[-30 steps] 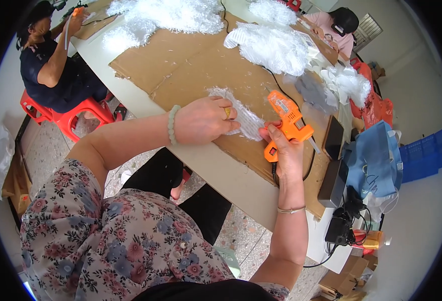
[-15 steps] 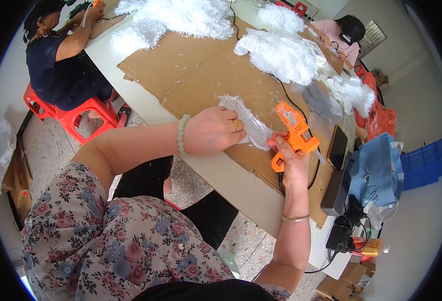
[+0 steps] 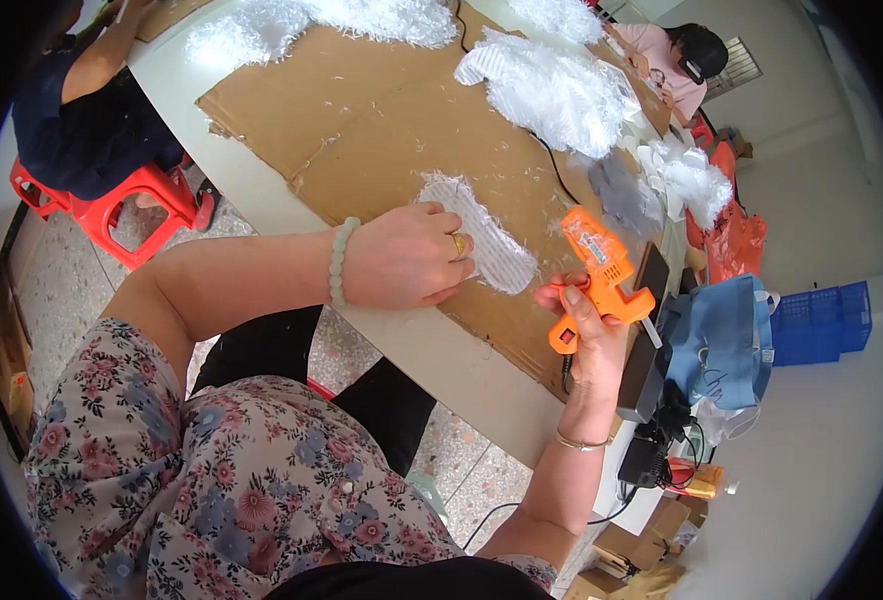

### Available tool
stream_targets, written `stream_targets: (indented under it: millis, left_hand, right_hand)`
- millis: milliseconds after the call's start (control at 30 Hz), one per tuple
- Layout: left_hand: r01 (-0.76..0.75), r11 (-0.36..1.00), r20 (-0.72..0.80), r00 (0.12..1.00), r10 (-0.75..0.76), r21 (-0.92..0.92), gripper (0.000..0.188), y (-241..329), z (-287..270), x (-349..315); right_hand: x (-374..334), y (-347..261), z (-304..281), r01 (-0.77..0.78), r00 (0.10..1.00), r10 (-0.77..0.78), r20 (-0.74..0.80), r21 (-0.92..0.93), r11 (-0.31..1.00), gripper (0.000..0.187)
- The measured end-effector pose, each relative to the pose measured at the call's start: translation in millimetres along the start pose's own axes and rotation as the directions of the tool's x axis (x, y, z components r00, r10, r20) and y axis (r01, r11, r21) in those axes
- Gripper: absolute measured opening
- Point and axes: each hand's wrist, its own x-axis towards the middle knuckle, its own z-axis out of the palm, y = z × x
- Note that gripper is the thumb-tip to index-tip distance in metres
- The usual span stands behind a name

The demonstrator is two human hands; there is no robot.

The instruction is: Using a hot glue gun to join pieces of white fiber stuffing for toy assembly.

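Note:
On the cardboard lies a white striped piece of shaggy fabric (image 3: 493,248) with frayed edges. My left hand (image 3: 406,257) is over its left end, knuckles up, fingers bent down and holding it; the fingertips are partly hidden. To the right, my right hand (image 3: 598,335) grips the handle of an orange glue gun (image 3: 598,255), its body tilted up and apart from the fabric. A whitish glue stick (image 3: 652,333) pokes from the gun's back end. The gun's nozzle is hard to make out against the cardboard.
Brown cardboard (image 3: 361,130) covers much of the white table (image 3: 401,340). Fluffy white material (image 3: 551,95) is heaped at the far side. A blue bag (image 3: 721,340), a dark box (image 3: 641,385) and black adapters (image 3: 646,455) crowd the right edge. Two people sit across, left and right.
My right hand has drawn the glue gun away from the fabric, to the right. My left hand stays on the fabric. The whole view has shifted slightly.

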Motion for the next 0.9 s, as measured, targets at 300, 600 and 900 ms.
stream_targets:
  millis: [300,600,900]
  left_hand:
    - [-0.03,1.0,0.062,0.998,0.029,0.004,0.024,-1.2,11.7,-2.9]
    - [-0.009,0.999,0.051,0.999,0.012,-0.047,0.019,-8.5,19.9,-5.1]
    - [-0.007,0.997,-0.114,0.993,-0.001,-0.074,0.009,-13.5,33.1,-7.3]
  right_hand:
    - [-32.1,-27.6,-15.8,-0.098,0.995,0.098,-0.019,-0.399,0.912,0.033]
    - [-33.5,-19.4,-9.3,-0.222,0.975,0.177,-0.133,-0.576,0.787,0.022]
    - [-26.6,-18.1,-5.7,-0.259,0.965,0.218,-0.143,-0.62,0.741,0.027]
